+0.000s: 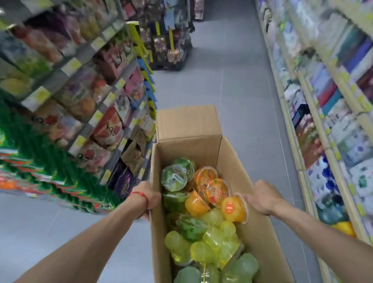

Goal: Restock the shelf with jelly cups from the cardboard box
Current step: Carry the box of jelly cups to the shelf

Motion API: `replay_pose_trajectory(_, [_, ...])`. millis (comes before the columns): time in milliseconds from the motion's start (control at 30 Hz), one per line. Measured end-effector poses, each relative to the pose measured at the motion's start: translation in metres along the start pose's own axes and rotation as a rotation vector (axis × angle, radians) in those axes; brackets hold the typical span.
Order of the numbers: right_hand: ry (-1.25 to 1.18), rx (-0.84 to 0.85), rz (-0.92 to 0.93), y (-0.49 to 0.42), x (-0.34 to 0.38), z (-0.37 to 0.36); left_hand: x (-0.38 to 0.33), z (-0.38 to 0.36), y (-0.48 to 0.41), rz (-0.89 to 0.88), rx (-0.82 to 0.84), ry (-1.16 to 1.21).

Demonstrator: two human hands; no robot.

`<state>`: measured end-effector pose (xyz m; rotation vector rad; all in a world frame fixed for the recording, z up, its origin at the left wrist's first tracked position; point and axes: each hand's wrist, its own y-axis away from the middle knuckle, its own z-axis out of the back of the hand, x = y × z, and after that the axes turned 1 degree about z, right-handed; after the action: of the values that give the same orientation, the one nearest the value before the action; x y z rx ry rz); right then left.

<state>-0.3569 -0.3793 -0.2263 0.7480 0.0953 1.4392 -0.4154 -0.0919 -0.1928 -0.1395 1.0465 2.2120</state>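
Between two runs of stocked shelving, over a grey tiled floor (231,72), an open cardboard box (259,230) is held at mid-aisle. Left shelving (100,118) stands just beside the box's left wall; right shelving (338,102) lies apart across a strip of floor. A dark display rack (165,39) stands farther down the aisle, on its left side.

Box: plain brown corrugated board, rear flap upright, near end cut off by the frame edge. Contents: jelly cups (201,209), clear domed plastic with printed film lids, in green, yellow and orange, heaped loosely, several on their sides.

Left hand (151,198), a red cord (140,195) at the wrist, grips the left wall from outside; its fingers are hidden behind the board. Right hand (261,196) curls over the right rim, fingertips beside an orange cup.

Shelf goods are blurred, their labels unreadable
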Motion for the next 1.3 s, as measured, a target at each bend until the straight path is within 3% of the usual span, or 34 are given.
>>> replay_pose_trajectory(233, [0.123, 0.039, 0.113, -0.159, 0.049, 0.080, -0.099, 0.024, -0.099, 0.070, -0.064, 0.113])
replay_pose_trajectory(567, [0.268, 0.098, 0.237, -0.353, 0.156, 0.122, -0.166, 0.057, -0.265, 0.213, -0.115, 0.282])
replay_pose_trajectory(933, [0.419, 0.320, 0.488, -0.531, 0.240, 0.081, -0.178, 0.031, -0.353, 0.609, -0.247, 0.393])
replay_pose_trajectory(1167, [0.589, 0.451, 0.574, -0.559, 0.262, 0.010, -0.149, -0.040, -0.356, 0.867, -0.215, 0.660])
replay_pose_trajectory(1300, [0.642, 0.478, 0.575, -0.561, 0.254, -0.018, -0.132, -0.061, -0.360, 0.877, -0.226, 0.694])
